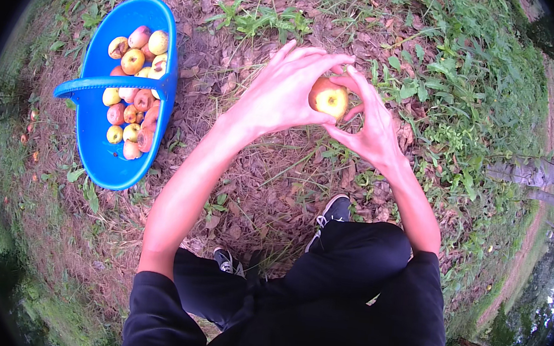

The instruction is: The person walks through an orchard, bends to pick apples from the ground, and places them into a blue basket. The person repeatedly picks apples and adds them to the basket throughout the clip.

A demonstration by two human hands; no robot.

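Observation:
A yellow and red apple (329, 99) is held up between both hands, its calyx end towards the camera. My left hand (293, 87) is curved round the apple's left side, the thumb below it and the fingers above. At its right side is my right hand (367, 116), with the fingertips near the top and right of the apple and the thumb meeting the left thumb beneath. To the left on the ground sits a blue plastic basket (92, 142) with a handle (115, 84) across it. Several red and yellow apples (132, 61) lie inside, some with brown, damaged patches.
Dry leaves, grass and green weeds (266, 22) cover the ground. More fallen apples (35, 156) lie at the far left. A tree trunk (537, 170) stands at the far right. My bent knees and dark shoes (336, 208) are below the hands.

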